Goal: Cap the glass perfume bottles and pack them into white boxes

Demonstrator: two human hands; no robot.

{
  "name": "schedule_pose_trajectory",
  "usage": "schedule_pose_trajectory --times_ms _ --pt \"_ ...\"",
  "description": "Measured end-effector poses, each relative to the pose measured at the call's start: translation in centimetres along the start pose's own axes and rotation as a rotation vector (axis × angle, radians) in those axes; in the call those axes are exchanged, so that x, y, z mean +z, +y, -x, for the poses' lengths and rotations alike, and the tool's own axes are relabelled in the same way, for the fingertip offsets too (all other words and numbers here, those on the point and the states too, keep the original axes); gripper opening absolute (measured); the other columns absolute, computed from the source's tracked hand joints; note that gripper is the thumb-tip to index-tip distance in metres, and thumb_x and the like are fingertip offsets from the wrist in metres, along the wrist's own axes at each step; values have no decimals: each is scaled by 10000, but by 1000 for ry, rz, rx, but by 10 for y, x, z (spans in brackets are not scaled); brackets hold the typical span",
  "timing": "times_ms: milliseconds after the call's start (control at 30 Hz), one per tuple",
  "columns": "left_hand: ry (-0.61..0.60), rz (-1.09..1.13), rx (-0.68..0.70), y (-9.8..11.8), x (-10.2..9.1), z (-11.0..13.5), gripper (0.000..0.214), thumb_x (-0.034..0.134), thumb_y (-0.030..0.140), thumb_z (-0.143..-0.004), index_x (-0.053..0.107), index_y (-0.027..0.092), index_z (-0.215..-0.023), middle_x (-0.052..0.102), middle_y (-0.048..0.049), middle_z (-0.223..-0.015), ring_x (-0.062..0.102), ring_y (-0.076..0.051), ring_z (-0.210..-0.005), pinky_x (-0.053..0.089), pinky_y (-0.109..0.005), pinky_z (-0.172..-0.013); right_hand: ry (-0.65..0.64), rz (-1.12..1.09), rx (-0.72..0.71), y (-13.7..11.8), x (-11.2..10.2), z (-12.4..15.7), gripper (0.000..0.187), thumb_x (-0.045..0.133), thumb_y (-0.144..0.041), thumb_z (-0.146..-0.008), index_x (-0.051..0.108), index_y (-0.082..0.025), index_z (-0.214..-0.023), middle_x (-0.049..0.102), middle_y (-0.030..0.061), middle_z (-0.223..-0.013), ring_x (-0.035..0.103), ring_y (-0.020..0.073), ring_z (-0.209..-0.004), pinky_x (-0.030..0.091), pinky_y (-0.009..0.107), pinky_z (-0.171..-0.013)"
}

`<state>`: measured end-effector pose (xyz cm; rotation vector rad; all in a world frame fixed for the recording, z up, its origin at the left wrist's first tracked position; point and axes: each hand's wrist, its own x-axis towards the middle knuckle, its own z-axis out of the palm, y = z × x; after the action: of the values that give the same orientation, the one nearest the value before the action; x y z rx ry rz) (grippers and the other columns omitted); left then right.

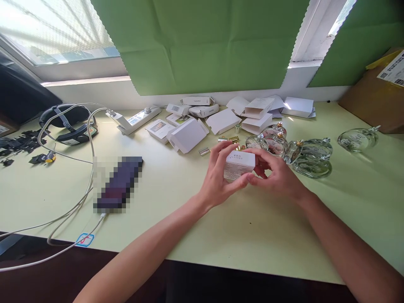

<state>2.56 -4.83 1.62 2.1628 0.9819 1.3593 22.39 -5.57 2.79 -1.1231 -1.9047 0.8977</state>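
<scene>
Between my two hands is a small white printed carton [239, 165], its lettered end facing up. My left hand [219, 174] wraps round its left side, thumb along the near face. From the right, my right hand [274, 171] grips the same carton, its thumb meeting the left thumb at the near corner. Just beyond lie several gold and silver caps [204, 151], partly hidden by my fingers. To the right of them sit several clear glass bottles [312, 166] with labels, grouped close together. One more glass bottle [357, 139] stands apart at the far right.
Several white cartons [189, 135] are heaped along the back. A power strip [139, 120], a headset [75, 130], looping white cables [71, 214] and a blurred-out phone [120, 183] occupy the left. A brown cardboard box [375, 92] stands at the back right. The table's near edge runs below my forearms.
</scene>
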Motion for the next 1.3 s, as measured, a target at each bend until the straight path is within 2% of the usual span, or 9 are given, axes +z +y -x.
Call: schedule_pose_trajectory --times_ms 233,367,533,667,800,967,1067,1167,1300 --pt "65 -34 -113 -3 -3 -3 913 826 590 -630 387 300 -1376 352 -118 -1378 397 -302 -1323 432 -475 -1071 -216 -75 -22 -11 5 4 541 692 -306 -853 562 -267 -1376 572 -34 -755 469 97 -598 433 215 -525" --pt "97 68 -243 -8 -7 -5 770 783 503 -723 405 269 -1351 484 -106 -1262 534 -267 -1164 489 -438 -967 -104 -10 2 -12 6 3 409 642 -397 -895 669 -219 -1262 551 -37 -648 464 100 -564 418 228 -525" --pt "129 512 -435 -18 -16 -15 525 649 524 -828 481 267 -1254 569 -73 -1221 643 -194 -910 543 -364 -799 130 59 28 -10 5 3 330 509 -431 -975 740 -202 -1034 536 -31 -609 467 93 -544 393 237 -541" --pt "-46 971 -556 -16 -23 -24 539 381 637 -882 556 205 -1154 603 -103 -1247 662 -203 -865 564 -398 -793 88 24 29 -10 8 3 343 484 -464 -982 714 -208 -986 543 -27 -626 475 100 -553 385 240 -534" --pt "-133 1093 -587 -9 -28 -26 651 253 709 -876 621 209 -1074 625 -103 -1240 648 -197 -834 565 -402 -767 0 -25 52 -10 13 2 334 492 -486 -973 684 -218 -1033 548 -26 -642 531 115 -600 418 238 -558" --pt "-134 1072 -571 -11 -27 -23 640 252 684 -893 665 217 -1039 632 -95 -1225 651 -216 -887 570 -409 -760 -91 -41 82 -7 15 1 366 474 -500 -977 674 -210 -1078 572 -17 -667 545 114 -607 440 238 -563" --pt "-81 964 -512 -14 -24 -20 538 374 615 -896 704 210 -1020 628 -96 -1192 637 -208 -869 569 -375 -724 -199 -103 92 -5 15 1 416 497 -522 -958 641 -211 -1195 673 48 -958 592 115 -679 487 246 -585" --pt "15 728 -351 -12 -22 -16 382 523 517 -890 735 228 -1021 589 -84 -1209 622 -202 -895 569 -366 -744 -339 -177 85 -6 20 2 632 651 -515 -863 480 -261 -1416 618 94 -1239 628 118 -716 524 252 -570" --pt "79 395 -29 -8 -15 -9 368 638 519 -835 739 257 -1074 593 -91 -1134 614 -235 -998 558 -395 -833 -347 -114 76 -8 28 6 925 768 -447 -771 271 -287 -1534 678 41 -1016 609 118 -625 526 254 -517"
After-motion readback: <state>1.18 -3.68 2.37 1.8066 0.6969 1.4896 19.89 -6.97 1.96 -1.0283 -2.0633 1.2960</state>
